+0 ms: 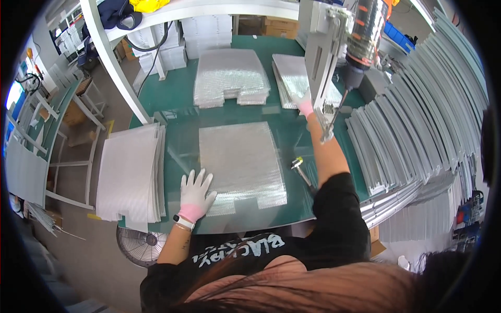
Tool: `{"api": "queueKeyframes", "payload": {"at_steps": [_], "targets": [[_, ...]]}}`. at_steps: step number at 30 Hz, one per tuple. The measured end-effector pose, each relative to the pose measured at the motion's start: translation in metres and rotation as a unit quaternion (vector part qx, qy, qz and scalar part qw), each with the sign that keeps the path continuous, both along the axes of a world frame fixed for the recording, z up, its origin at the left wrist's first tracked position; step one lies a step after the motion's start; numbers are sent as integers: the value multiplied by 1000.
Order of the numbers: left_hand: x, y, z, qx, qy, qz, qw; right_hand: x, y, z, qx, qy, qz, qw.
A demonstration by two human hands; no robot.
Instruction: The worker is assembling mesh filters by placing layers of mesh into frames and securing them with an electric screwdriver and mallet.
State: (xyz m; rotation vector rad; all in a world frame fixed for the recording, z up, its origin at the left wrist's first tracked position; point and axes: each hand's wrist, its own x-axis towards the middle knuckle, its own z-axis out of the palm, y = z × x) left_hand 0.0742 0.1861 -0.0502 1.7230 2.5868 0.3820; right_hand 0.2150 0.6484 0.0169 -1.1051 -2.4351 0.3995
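My left hand (195,195), in a white glove with a pink cuff, is open with its fingers spread. It rests at the near left edge of a silvery, textured sheet (239,161) with a notched near edge. My right hand (303,102), gloved too, reaches out to a stack of similar folded-looking sheets (286,73) at the far right of the table. Its fingers blend into the shiny sheets, so their grip is unclear. Between the middle sheet and my right forearm lies a small hammer-like tool (297,164) with a yellow-tipped head.
On the green table (180,135), a thick sheet stack (229,73) stands behind the middle sheet. White sheets (130,175) overlap the left edge. A drill-like tool (360,47) hangs beside a metal post (319,57) near my right forearm. Curved grey panels (407,120) stand in rows at right.
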Motion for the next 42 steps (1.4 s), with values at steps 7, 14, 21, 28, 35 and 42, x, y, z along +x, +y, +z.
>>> {"api": "queueKeyframes", "payload": {"at_steps": [7, 14, 21, 28, 35, 42], "targets": [[3, -26, -3, -9, -2, 38, 999, 27, 14, -47, -136, 272, 77, 950], [-16, 24, 21, -98, -51, -43, 993, 55, 51, -26, -235, 520, 36, 821], [74, 50, 70, 491, -512, 21, 705, 53, -282, 0, 10, 231, 225, 946], [38, 0, 56, 447, -624, 126, 628, 112, -266, 44, -100, 127, 86, 983], [31, 9, 24, 283, -146, 111, 941, 117, -263, -13, -101, 105, 107, 983], [29, 17, 14, 95, -118, 142, 978, 120, -268, -38, -174, -3, 61, 983]]}}
